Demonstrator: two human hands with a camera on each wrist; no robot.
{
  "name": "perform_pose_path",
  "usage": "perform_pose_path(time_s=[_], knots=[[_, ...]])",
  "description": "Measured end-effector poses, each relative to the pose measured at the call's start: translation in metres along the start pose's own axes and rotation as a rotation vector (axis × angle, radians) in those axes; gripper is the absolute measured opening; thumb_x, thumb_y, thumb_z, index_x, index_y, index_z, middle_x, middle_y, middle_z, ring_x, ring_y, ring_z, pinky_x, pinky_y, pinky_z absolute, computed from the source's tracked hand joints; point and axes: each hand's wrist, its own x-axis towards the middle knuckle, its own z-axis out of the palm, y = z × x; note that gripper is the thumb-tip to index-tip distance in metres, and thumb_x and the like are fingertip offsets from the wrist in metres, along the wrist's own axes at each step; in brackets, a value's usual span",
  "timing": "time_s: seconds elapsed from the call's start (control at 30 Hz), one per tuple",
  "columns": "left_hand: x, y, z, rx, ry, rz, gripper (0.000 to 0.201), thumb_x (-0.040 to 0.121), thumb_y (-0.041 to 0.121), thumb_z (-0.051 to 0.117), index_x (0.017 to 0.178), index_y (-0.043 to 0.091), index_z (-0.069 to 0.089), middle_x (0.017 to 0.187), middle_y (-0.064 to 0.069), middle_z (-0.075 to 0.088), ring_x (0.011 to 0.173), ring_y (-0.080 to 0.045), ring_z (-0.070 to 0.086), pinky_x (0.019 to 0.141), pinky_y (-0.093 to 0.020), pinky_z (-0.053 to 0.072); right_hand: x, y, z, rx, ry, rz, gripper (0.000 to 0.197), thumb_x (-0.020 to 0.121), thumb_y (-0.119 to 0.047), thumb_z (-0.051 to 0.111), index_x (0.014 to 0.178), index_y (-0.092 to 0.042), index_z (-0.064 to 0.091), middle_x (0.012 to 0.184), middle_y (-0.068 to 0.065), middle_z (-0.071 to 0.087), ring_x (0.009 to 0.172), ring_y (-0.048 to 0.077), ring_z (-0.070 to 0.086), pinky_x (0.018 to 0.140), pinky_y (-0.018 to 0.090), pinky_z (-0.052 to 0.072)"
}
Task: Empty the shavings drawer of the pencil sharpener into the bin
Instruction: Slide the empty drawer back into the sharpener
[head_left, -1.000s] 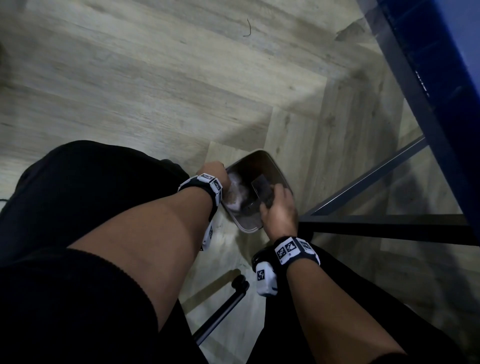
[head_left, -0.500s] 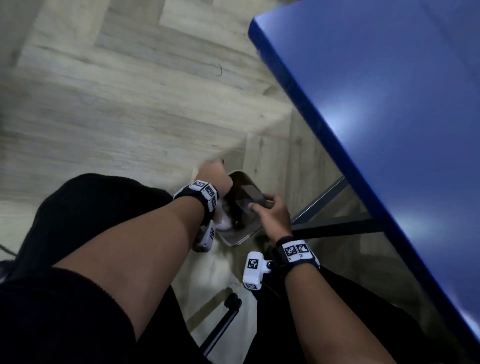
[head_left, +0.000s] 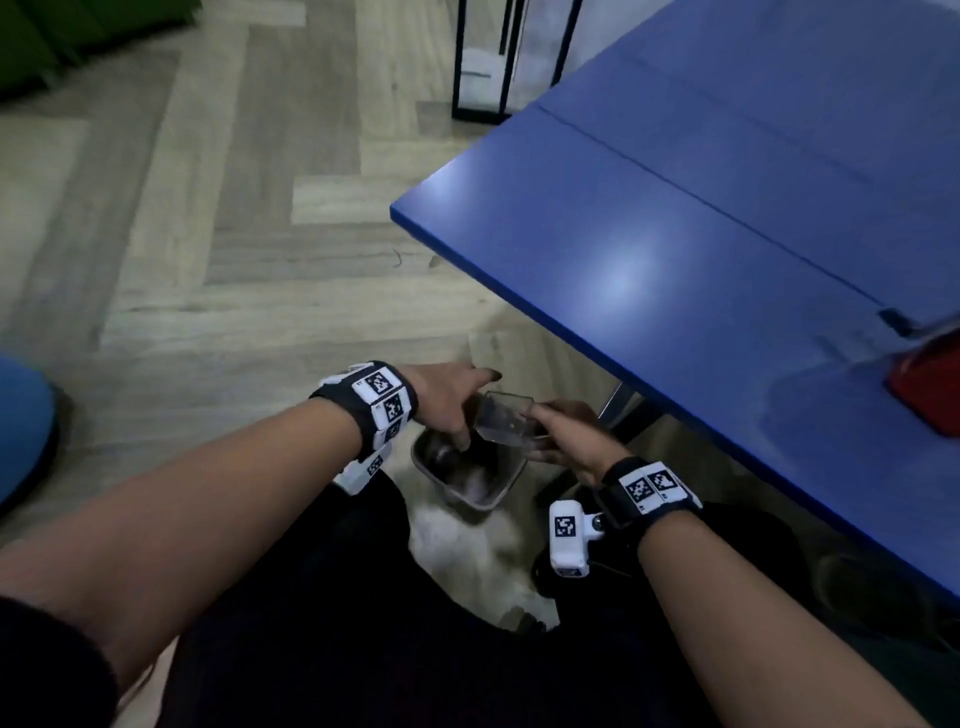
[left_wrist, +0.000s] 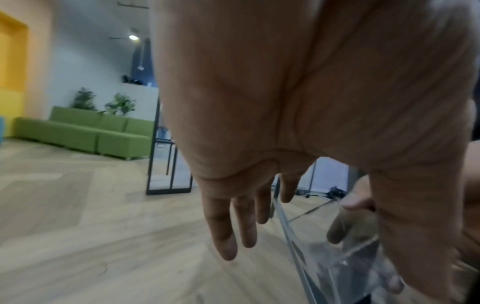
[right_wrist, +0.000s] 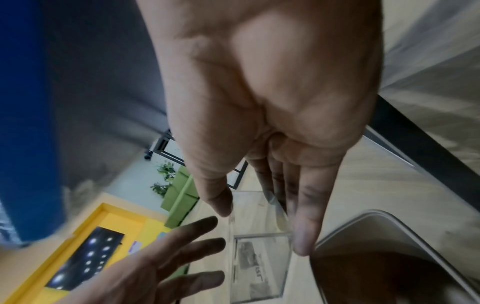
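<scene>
Right hand (head_left: 566, 441) pinches the clear drawer (head_left: 506, 422) between thumb and fingers (right_wrist: 302, 230), likely so the open side stays free to tip; drawer sits at the fingertips, above the bin (head_left: 467, 475), so any shavings should drop in; left hand (head_left: 447, 397) beside it, fingers (left_wrist: 228, 226) straight and spread, holding nothing, whether touching the drawer unclear; bin on the floor below both hands, beside the desk (head_left: 675, 223); drawer looks nearly empty, so the dump seems about done.

Head cam looks down from above at both forearms, the bin (head_left: 470, 480) and bench (head_left: 701, 249). Wrist cams sit very near the palms; all 3 share the clear drawer (head_left: 506, 422).
</scene>
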Motion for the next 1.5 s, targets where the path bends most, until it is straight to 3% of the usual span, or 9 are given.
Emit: perform_pose_path(time_s=[0.13, 0.37, 0.47, 0.63, 0.77, 0.9, 1.03, 1.13, 1.5], knots=[[-0.038, 0.022, -0.002, 0.041, 0.1, 0.12, 0.124, 0.068, 0.049, 0.088, 0.165, 0.018, 0.017, 0.154, -0.006, 0.043, 0.135, -0.025, 0.05, 0.11, -0.036, 0.045, -0.045, -0.014, -0.008, 0.048, -0.07, -0.035, 0.017, 0.102, -0.023, 0.07, 0.104, -0.008, 0.076, 0.075, -0.001, 0.08, 0.063, 0.016, 0.075, 0.076, 0.036, 0.066], [-0.097, 0.068, -0.001, -0.057, 0.267, 0.233, 0.108, 0.072, 0.047, 0.087, 0.161, 0.025, 0.03, 0.151, 0.004, 0.048, 0.131, -0.014, 0.054, 0.109, -0.03, 0.046, -0.119, -0.012, -0.027, 0.185, -0.129, -0.079, 0.031, 0.103, -0.028, 0.07, 0.123, -0.004, 0.074, 0.119, 0.02, 0.075, 0.098, 0.036, 0.078, 0.089, 0.041, 0.066], [-0.115, 0.087, -0.006, -0.104, 0.285, 0.272, 0.097, 0.072, 0.05, 0.088, 0.155, 0.027, 0.042, 0.143, 0.009, 0.057, 0.123, -0.009, 0.06, 0.106, -0.031, 0.05, -0.153, -0.01, -0.037, 0.25, -0.136, -0.12, 0.034, 0.103, -0.027, 0.071, 0.124, -0.002, 0.073, 0.115, 0.019, 0.076, 0.088, 0.028, 0.077, 0.086, 0.039, 0.065], [-0.14, 0.127, -0.016, -0.158, 0.32, 0.337, 0.072, 0.072, 0.047, 0.089, 0.135, 0.027, 0.062, 0.125, 0.015, 0.068, 0.111, 0.0, 0.067, 0.098, -0.029, 0.056, -0.21, -0.008, -0.057, 0.273, -0.102, -0.213, 0.032, 0.105, -0.027, 0.068, 0.122, 0.001, 0.072, 0.107, 0.015, 0.081, 0.087, 0.026, 0.081, 0.084, 0.039, 0.065], [-0.155, 0.168, -0.029, -0.104, 0.329, 0.4, 0.071, 0.072, 0.046, 0.09, 0.135, 0.028, 0.064, 0.124, 0.017, 0.069, 0.11, 0.003, 0.066, 0.098, -0.02, 0.054, -0.252, -0.007, -0.079, 0.184, 0.022, -0.322, 0.03, 0.103, -0.029, 0.072, 0.128, -0.013, 0.071, 0.122, 0.011, 0.077, 0.097, 0.026, 0.082, 0.085, 0.04, 0.066], [-0.164, 0.212, -0.039, -0.046, 0.344, 0.47, 0.069, 0.072, 0.051, 0.088, 0.134, 0.032, 0.065, 0.12, 0.02, 0.069, 0.106, 0.007, 0.066, 0.094, -0.006, 0.05, -0.289, 0.0, -0.108, 0.006, 0.203, -0.523, 0.035, 0.094, -0.041, 0.081, 0.127, -0.033, 0.073, 0.124, -0.004, 0.077, 0.114, 0.013, 0.076, 0.096, 0.038, 0.063], [-0.161, 0.255, -0.044, 0.061, 0.343, 0.541, 0.067, 0.072, 0.056, 0.086, 0.131, 0.029, 0.069, 0.115, 0.018, 0.073, 0.101, 0.006, 0.068, 0.093, -0.016, 0.055, -0.324, 0.011, -0.138, -0.156, 0.239, -0.623, 0.067, 0.082, -0.039, 0.092, 0.142, -0.03, 0.064, 0.133, -0.01, 0.074, 0.122, 0.003, 0.07, 0.106, 0.03, 0.057], [-0.155, 0.287, -0.05, 0.175, 0.34, 0.585, 0.07, 0.072, 0.064, 0.081, 0.132, 0.032, 0.067, 0.116, 0.018, 0.073, 0.1, 0.006, 0.068, 0.091, -0.019, 0.057, -0.341, 0.017, -0.162, -0.29, 0.317, -0.636, 0.079, 0.079, -0.041, 0.094, 0.15, -0.032, 0.058, 0.14, -0.012, 0.069, 0.126, 0.001, 0.068, 0.11, 0.033, 0.056], [-0.137, 0.374, -0.088, 0.37, 0.237, 0.706, 0.081, 0.072, 0.07, 0.078, 0.14, 0.03, 0.061, 0.127, 0.015, 0.069, 0.107, 0.002, 0.066, 0.095, -0.022, 0.057, -0.367, 0.025, -0.225, -0.207, 0.483, -0.636, 0.073, 0.076, -0.029, 0.098, 0.141, -0.02, 0.067, 0.125, -0.007, 0.076, 0.118, 0.003, 0.073, 0.108, 0.033, 0.058]])
